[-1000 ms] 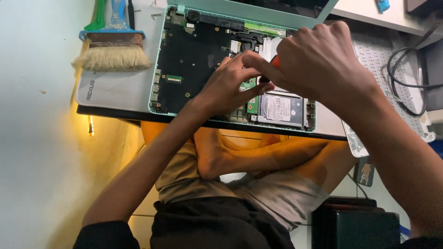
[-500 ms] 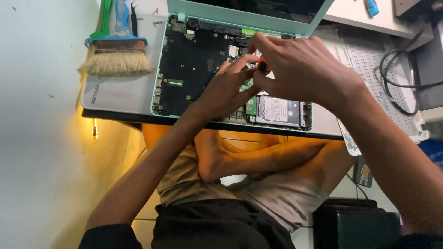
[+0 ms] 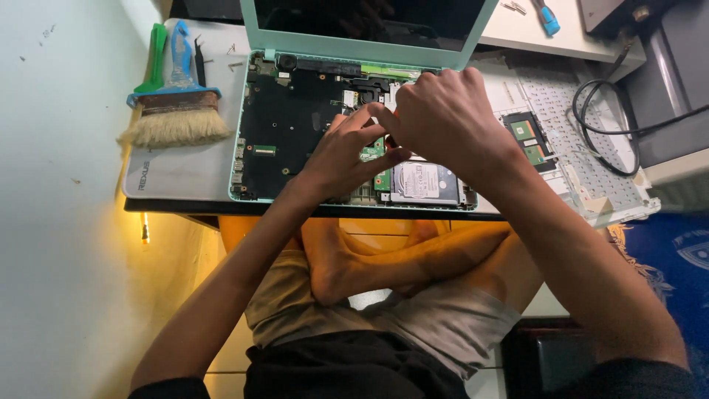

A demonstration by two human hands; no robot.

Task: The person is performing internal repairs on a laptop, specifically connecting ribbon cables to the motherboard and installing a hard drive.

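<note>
An opened mint-green laptop (image 3: 284,125) lies on the desk with its dark circuit board bare and a silver hard drive (image 3: 425,183) at its front right. Both hands meet over the middle of the board. My right hand (image 3: 450,122) is closed around a small red-handled tool (image 3: 389,140), of which only a sliver shows. My left hand (image 3: 347,159) pinches at that tool's lower end with thumb and forefinger, just above the hard drive. The tool's tip is hidden by the fingers.
A wide brush (image 3: 176,122), a green pry tool (image 3: 157,55) and black tweezers (image 3: 199,63) lie on a grey mat (image 3: 177,174) to the left. The removed keyboard cover (image 3: 576,125) and a black cable (image 3: 598,125) sit to the right. A blue-handled screwdriver (image 3: 546,18) lies behind.
Both hands stay joined over the board and have shifted slightly. My right hand now covers more of the red tool. The view has shifted, showing more of the laptop's screen.
</note>
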